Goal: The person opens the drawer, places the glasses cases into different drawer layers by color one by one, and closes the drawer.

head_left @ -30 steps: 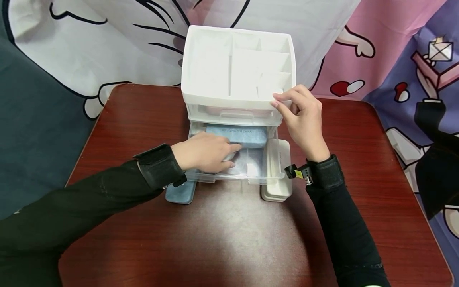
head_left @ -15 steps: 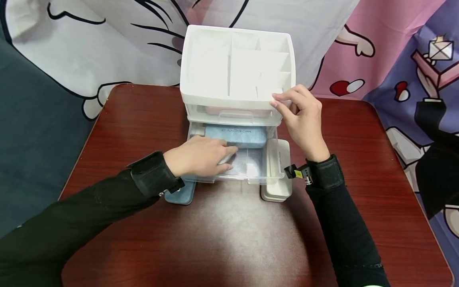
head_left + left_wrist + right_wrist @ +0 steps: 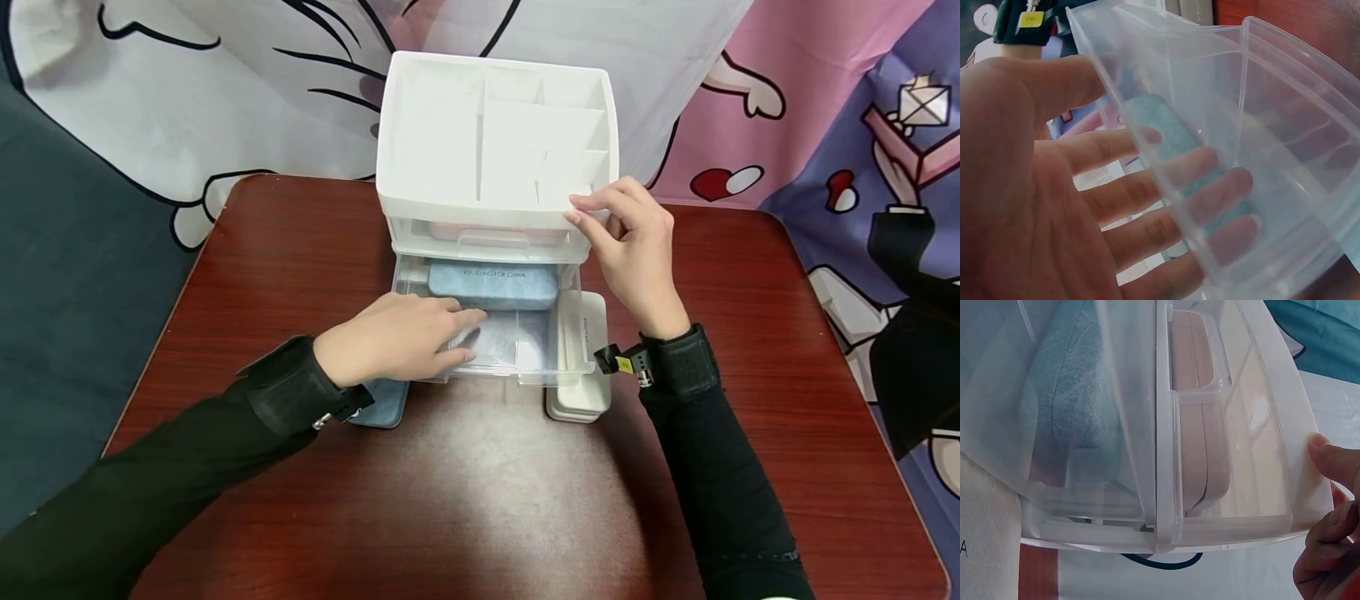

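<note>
A white desktop drawer organizer has its clear lower drawer pulled out. A light blue case with printed lettering lies at the back of that drawer. My left hand reaches over the drawer's left side with fingers extended. In the left wrist view its fingers are spread behind the clear plastic and hold nothing. My right hand pinches the front right corner of the organizer's top; its thumb lies on the white edge in the right wrist view.
Through the shut upper drawer shows a pink case. On the brown table, a stack of off-white cases stands right of the drawer, and a blue flat case lies at its left, partly hidden by my left arm. Printed cloth hangs behind.
My left hand has drawn back leftward and toward me, from the middle of the drawer to its left side. The right hand, drawer and blue case have stayed put.
</note>
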{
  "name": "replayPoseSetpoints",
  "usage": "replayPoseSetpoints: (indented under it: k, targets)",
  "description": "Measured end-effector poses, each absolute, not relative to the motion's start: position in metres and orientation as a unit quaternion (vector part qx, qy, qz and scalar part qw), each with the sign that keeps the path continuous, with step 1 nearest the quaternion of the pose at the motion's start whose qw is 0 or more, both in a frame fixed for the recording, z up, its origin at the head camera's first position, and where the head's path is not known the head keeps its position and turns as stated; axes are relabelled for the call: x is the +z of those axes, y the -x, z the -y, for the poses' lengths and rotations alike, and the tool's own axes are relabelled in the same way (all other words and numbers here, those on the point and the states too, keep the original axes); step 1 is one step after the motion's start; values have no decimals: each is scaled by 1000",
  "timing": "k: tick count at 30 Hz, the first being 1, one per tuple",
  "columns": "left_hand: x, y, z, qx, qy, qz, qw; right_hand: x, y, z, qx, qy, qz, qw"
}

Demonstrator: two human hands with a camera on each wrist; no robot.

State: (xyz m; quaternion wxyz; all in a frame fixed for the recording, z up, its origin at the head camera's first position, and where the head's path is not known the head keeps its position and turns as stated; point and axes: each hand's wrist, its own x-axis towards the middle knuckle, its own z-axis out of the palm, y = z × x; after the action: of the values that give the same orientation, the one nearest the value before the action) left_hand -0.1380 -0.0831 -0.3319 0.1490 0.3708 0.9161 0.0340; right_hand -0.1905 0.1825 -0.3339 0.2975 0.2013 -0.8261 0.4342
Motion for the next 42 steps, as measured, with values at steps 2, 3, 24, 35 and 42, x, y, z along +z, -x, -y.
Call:
replayPoseSetpoints:
  k: [2,3,24,35,42]
  targets:
    - [-331,137,86,48,-365,-919,140,-333,190,-183,433,-205,826,298]
    - [-331,136,87,55,-362,-920,137,-332,189,-182,434,-202,826,297]
    - [-326,124,105,122,-356,-923,83,-310,167,-166,425,-165,842,288]
    - [-327,121,119,153,-361,-920,29,-315,172,-169,439,-174,835,283]
    - [-330,120,126,164,-342,-925,14,-320,177,-172,441,-195,826,292]
